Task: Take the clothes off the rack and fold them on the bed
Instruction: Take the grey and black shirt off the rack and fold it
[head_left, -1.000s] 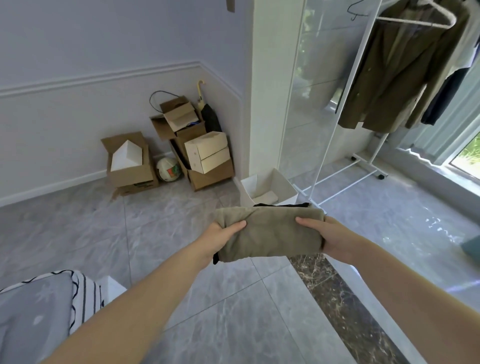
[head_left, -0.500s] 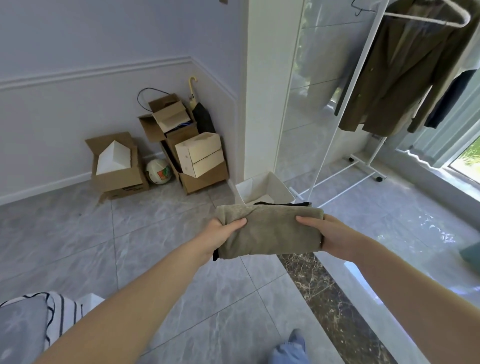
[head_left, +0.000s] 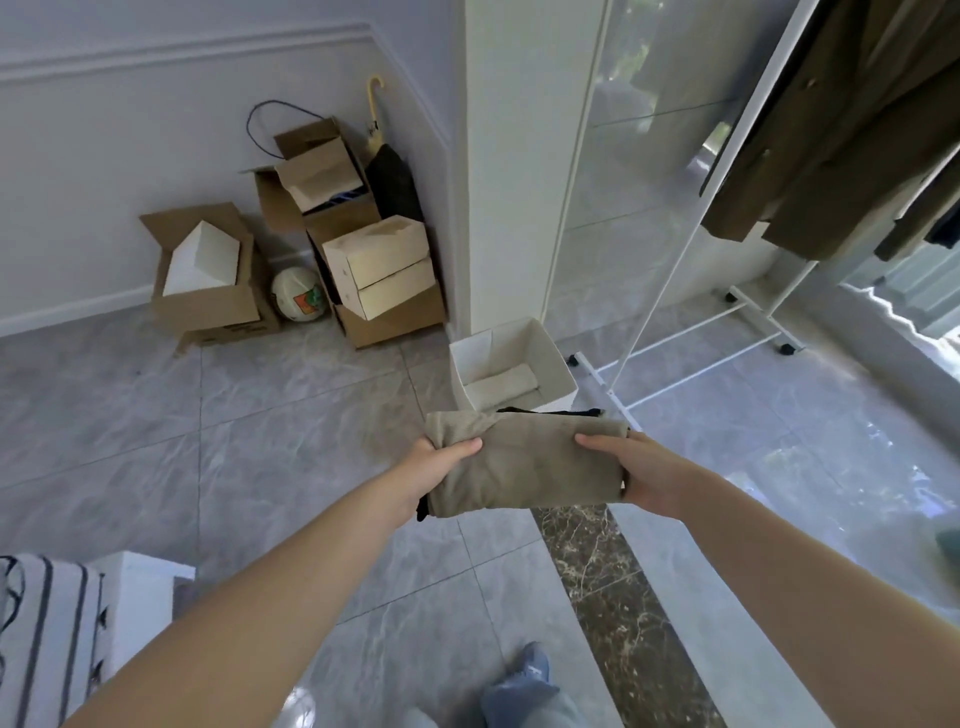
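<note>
The folded garment (head_left: 524, 470) hangs above the floor, both ends gripped: left hand (head_left: 434, 467), right hand (head_left: 641, 478). Beyond the fingers stand a white bin (head_left: 558, 364) and the rack (head_left: 691, 332). It is khaki with dark edges, its long axis running left-right.

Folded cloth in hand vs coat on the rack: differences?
The folded cloth is a light khaki, compact bundle; the coat is darker olive and hangs full length. The cloth is gripped at each end by the left hand and right hand, out over the floor; the coat hangs untouched on the white rack. Both are greenish-brown garments.
</note>
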